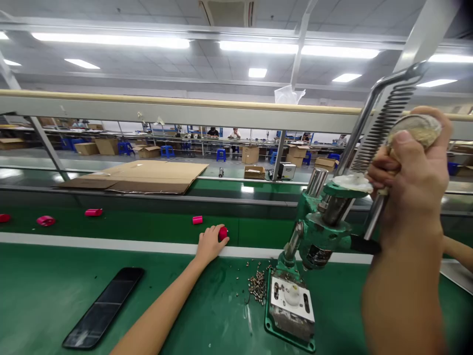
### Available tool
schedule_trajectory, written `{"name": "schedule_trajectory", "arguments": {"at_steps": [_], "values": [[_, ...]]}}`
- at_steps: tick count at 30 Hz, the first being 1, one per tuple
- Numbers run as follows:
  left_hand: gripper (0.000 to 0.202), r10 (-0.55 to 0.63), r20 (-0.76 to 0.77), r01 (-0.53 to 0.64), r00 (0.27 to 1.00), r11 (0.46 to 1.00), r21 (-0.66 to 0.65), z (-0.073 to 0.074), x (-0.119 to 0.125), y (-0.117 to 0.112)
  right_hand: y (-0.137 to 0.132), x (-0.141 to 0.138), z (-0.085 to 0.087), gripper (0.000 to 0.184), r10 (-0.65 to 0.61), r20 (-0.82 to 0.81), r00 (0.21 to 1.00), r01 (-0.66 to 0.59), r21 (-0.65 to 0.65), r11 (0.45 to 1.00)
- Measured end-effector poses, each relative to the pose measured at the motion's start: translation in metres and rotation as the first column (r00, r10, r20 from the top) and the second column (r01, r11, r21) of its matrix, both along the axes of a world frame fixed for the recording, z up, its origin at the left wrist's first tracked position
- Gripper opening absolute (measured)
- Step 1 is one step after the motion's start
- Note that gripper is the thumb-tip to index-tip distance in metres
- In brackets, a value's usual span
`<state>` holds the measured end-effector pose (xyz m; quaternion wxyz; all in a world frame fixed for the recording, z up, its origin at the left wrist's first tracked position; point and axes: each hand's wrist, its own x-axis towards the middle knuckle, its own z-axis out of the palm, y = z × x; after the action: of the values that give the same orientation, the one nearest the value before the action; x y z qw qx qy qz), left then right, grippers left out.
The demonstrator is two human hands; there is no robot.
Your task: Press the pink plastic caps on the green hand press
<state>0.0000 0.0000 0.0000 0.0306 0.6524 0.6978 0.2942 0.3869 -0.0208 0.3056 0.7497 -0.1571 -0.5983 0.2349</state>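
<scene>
Far left: a black glass-faced slab [103, 306] lies flat and angled on the green bench mat [48, 301], well apart from both hands.

Belt: four magenta plastic tubes [197, 220] lie spaced along the green conveyor belt [148, 229]; the rightmost is nearest the left hand, not touching it.

Left hand [212, 245]: closed, fingers curled over a small glossy red cylinder [222, 233] at the belt's near edge, just past the white edge strip [111, 241].

Loose parts: a heap of small metal eyelets [257, 286] sits on the mat, just beside the press base.

Press: a green cast-metal hand press [325, 227] stands upright on the mat, with a white die plate [291, 296] on its base. The ram is above the die, apart from it. A black coil spring [384, 123] runs along the steel lever [364, 153].

Right hand [408, 172]: clamped around the worn, pale, rough-wrapped lever knob [416, 129], high and right of the press head.

Right edge: a forearm [458, 251] enters; ownership cannot be determined.

Open room: mat between the hands is marked only by the eyelets.
</scene>
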Motion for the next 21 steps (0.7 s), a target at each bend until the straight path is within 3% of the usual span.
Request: {"name": "schedule_trajectory", "arguments": {"at_steps": [5, 10, 13, 16, 21], "values": [[0.031, -0.055, 0.038, 0.053, 0.998, 0.997, 0.052, 0.003, 0.001, -0.003, -0.002, -0.002, -0.001, 0.050, 0.037, 0.001, 0.999, -0.037, 0.012, 0.999], [0.037, -0.183, 0.196, 0.147, 0.963, 0.972, 0.183, 0.011, 0.012, -0.010, 0.008, 0.004, -0.002, 0.051, 0.008, -0.014, 1.000, -0.008, -0.002, 1.000], [0.046, -0.302, 0.391, 0.228, 0.870, 0.948, 0.224, 0.017, 0.031, -0.017, 0.012, 0.006, -0.002, 0.052, -0.003, 0.016, 1.000, 0.003, -0.018, 1.000], [0.043, -0.391, 0.475, 0.359, 0.788, 0.919, 0.162, 0.028, 0.058, -0.032, 0.010, 0.005, -0.002, 0.055, 0.026, 0.042, 0.999, -0.025, -0.036, 0.999], [0.048, -0.410, 0.649, 0.477, 0.640, 0.875, 0.083, 0.050, 0.116, -0.068, 0.002, 0.000, -0.001, 0.055, 0.100, 0.060, 0.993, -0.097, -0.057, 0.994]]}}
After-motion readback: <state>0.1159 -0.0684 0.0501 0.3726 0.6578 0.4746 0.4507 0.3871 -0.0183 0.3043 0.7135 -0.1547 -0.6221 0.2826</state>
